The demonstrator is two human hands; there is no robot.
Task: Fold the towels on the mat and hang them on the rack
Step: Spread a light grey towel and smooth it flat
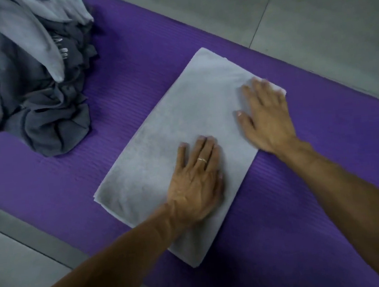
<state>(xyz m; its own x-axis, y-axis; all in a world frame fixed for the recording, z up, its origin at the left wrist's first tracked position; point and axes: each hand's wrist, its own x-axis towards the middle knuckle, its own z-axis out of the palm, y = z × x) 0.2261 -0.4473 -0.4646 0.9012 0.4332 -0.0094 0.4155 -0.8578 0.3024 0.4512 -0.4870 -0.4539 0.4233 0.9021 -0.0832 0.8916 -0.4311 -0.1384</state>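
Folded light grey towel [167, 145] lies flat mid-frame on purple mat [329, 174], long axis running lower centre to upper right. Left hand [197, 178] flat, fingers straight, pressing near-end half. Right hand [265, 115] flat, fingers spread, on far-right corner, slightly blurred. Both on towel; right nearer far end, so likely drives next fold. Unfolded grey towel heap [24, 74] upper left. Rack not in view.
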